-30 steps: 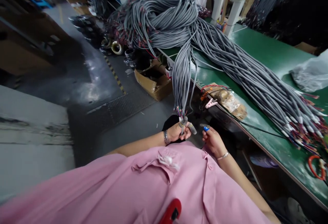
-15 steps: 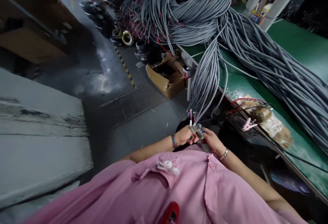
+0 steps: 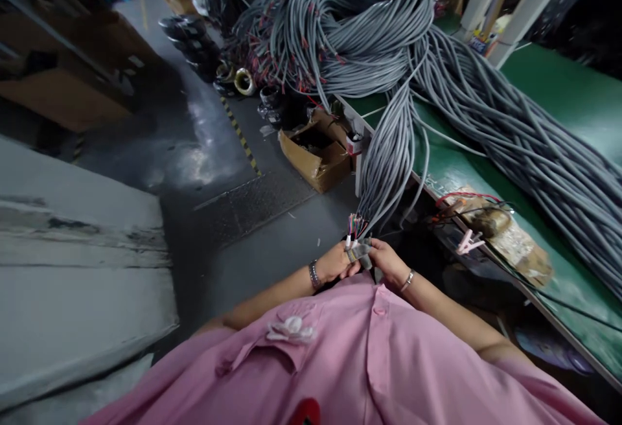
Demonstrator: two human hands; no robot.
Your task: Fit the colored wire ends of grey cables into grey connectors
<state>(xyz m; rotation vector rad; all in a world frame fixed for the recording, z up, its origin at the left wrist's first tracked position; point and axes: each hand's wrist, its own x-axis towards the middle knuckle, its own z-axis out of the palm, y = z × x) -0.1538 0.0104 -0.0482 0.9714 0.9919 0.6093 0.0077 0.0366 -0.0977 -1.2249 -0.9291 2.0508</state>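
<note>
My left hand [image 3: 335, 263] is closed beside the fanned ends of grey cables, wearing a dark bracelet at the wrist. From its grip rise stripped cable ends with white sleeves and thin multicoloured wires [image 3: 356, 223]. Grey coverings [image 3: 358, 254] wrap some fingertips. Close against it, my right hand [image 3: 387, 262] has its thumb and fingers pressed together; what lies between them is too small to make out. Just beyond both hands hangs a gathered bunch of grey cables [image 3: 389, 153], coming down over the table's edge from a large heap [image 3: 359, 30].
More grey cables stretch along the green table [image 3: 549, 75] at right. A pink clamp [image 3: 469, 242] and a taped board with red and black wires [image 3: 515, 234] lie near its edge. An open cardboard box [image 3: 315, 166] stands on the floor; a grey cabinet [image 3: 78, 295] is at left.
Both hands have shifted slightly left and closer to my body, with the wire ends moving along. The fingers have turned a little; the view has tilted slightly.
</note>
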